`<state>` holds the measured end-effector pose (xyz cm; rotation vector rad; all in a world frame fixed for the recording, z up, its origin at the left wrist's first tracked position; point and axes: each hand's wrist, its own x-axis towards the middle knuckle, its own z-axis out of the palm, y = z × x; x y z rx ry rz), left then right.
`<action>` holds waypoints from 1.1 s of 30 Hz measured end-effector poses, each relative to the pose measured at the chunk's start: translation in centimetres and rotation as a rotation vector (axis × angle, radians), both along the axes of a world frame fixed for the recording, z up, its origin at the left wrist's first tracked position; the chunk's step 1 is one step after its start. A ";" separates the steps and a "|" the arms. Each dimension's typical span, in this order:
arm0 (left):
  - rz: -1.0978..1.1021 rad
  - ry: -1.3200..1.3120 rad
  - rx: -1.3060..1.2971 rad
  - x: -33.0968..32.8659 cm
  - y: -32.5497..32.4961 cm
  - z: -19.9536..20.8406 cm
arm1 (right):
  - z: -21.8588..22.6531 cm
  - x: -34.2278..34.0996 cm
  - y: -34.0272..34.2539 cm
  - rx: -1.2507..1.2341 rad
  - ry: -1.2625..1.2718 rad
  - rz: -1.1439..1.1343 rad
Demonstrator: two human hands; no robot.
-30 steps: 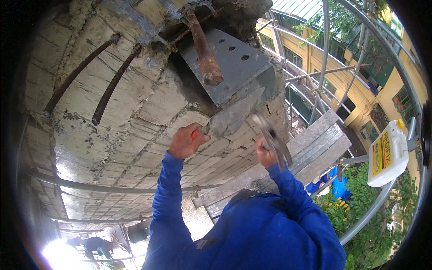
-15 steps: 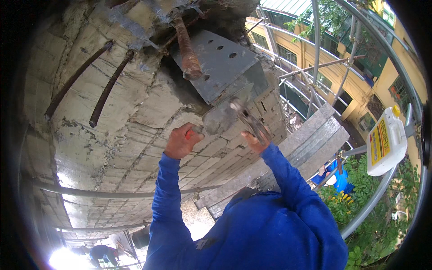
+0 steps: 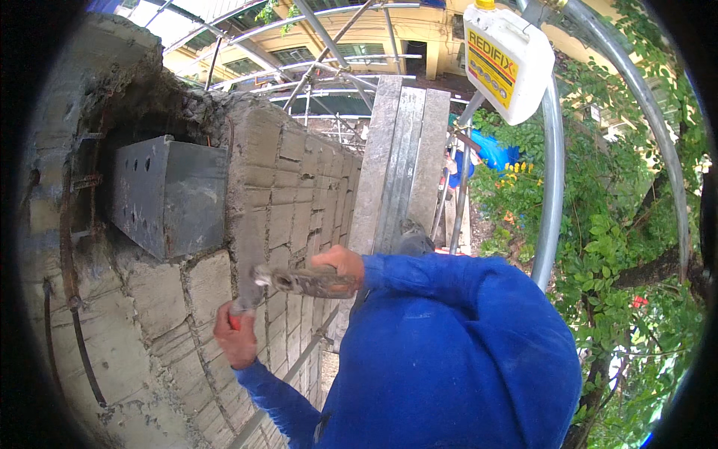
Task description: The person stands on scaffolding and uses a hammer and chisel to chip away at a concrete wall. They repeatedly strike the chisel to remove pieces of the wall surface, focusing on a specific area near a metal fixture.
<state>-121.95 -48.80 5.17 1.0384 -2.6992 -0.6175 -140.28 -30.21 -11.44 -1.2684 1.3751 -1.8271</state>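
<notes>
My left hand (image 3: 235, 337) is closed round the red handle of a trowel, held close to the stone-block wall (image 3: 209, 288). The trowel's grey blade (image 3: 249, 258) points up the picture and is smeared by motion. My right hand (image 3: 342, 267) grips a stubby, mortar-smeared hand tool (image 3: 310, 283) with a bright metal end. That end meets or overlaps the trowel near its blade; I cannot tell whether they touch. Above and left of my hands, a grey metal box (image 3: 191, 198) with round holes sits in a broken-out recess.
Rusty bars (image 3: 86, 352) stick out at the left. Scaffold planks (image 3: 374, 161) run alongside the wall, with metal scaffold tubes (image 3: 551, 187) at the right. A white jerrycan (image 3: 523, 63) hangs or stands by them. Below are green foliage (image 3: 598, 247) and a person in blue (image 3: 464, 165).
My view has turned to the right, so the box now lies farther left. Both hands have moved away from the box's lower corner, the trowel and the other tool still in them.
</notes>
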 end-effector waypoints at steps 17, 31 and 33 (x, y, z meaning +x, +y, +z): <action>-0.072 -0.186 -0.033 5.1 -1.8 -8.8 | -0.2 8.0 2.5 0.111 0.007 0.014; -0.079 -0.054 0.837 3.5 -1.2 -7.4 | -2.4 13.0 1.3 0.386 -0.444 -0.601; -0.079 -0.063 0.899 3.2 -1.1 -6.7 | -2.1 12.8 1.4 0.360 -0.548 -0.634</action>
